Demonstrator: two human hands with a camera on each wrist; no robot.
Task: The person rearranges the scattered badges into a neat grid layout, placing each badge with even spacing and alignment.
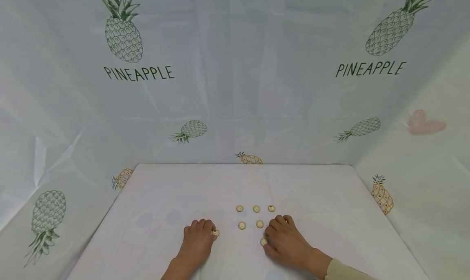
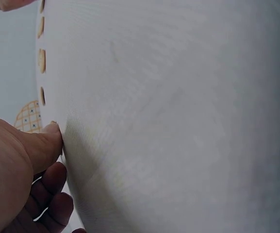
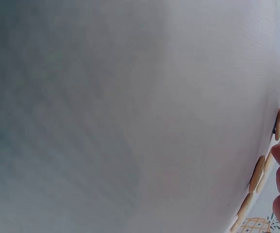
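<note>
The word "PINEAPPLE" stands in dark capitals on the backdrop cloth under a drawn pineapple at upper left, and again "PINEAPPLE" at upper right.

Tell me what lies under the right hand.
One small round biscuit peeks out at the thumb side of the right hand, on the white tablecloth. The palm covers whatever else may lie beneath.

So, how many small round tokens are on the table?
7: three in a back row, two in the middle, one at the left hand, one at the right hand. Hands may hide more.
</note>
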